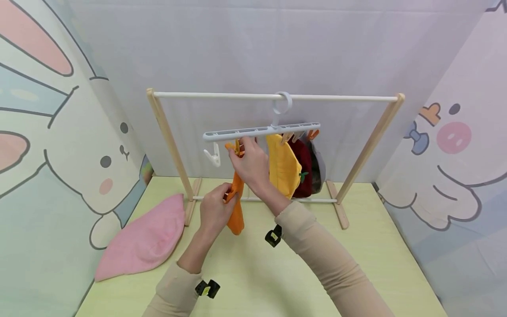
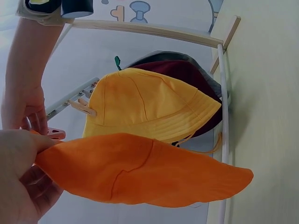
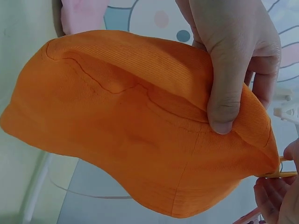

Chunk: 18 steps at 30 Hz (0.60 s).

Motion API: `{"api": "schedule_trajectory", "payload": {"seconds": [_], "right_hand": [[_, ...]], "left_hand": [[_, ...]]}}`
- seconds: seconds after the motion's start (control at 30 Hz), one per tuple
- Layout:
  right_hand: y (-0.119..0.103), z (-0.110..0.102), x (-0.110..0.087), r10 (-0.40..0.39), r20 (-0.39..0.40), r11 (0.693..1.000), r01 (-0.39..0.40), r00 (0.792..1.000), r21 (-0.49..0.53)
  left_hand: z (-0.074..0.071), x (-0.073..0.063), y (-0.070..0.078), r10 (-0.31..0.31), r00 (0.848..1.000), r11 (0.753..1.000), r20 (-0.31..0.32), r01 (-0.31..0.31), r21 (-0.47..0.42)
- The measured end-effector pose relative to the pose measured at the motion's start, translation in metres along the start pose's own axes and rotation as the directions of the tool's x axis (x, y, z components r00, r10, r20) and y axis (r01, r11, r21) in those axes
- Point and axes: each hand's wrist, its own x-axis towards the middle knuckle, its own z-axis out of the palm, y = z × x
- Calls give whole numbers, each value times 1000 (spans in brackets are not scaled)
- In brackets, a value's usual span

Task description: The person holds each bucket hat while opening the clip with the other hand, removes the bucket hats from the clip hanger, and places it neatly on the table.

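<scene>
An orange bucket hat point(image 3: 121, 121) hangs below the pale blue hanger point(image 1: 237, 133). My left hand point(image 1: 215, 209) grips the hat near its upper part, thumb on the near side in the right wrist view. Just under the hanger bar, my right hand point(image 1: 253, 163) pinches a yellow-orange clip point(image 1: 237, 147), which sits at the hat's edge. Whether the clip has closed on the fabric is hard to tell. Left of it dangles a white clip point(image 1: 214, 155). Beside my right hand, a yellow hat point(image 2: 145, 102) hangs from a beige clip point(image 2: 83, 108).
The hanger hooks over the white rod point(image 1: 218, 95) of a wooden-legged rack point(image 1: 168, 136). Farther right hang a dark red hat point(image 1: 303, 154) and a grey hat point(image 1: 318, 167). A pink hat point(image 1: 146, 237) lies on the pale table point(image 1: 317, 277) at the left.
</scene>
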Motion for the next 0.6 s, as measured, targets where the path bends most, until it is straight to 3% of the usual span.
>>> {"api": "schedule_trajectory", "payload": {"seconds": [0.6], "right_hand": [[3, -2, 1, 52, -25, 998, -51, 998, 33]], "left_hand": [[0, 0, 1, 26, 999, 1000, -31, -26, -14]]}}
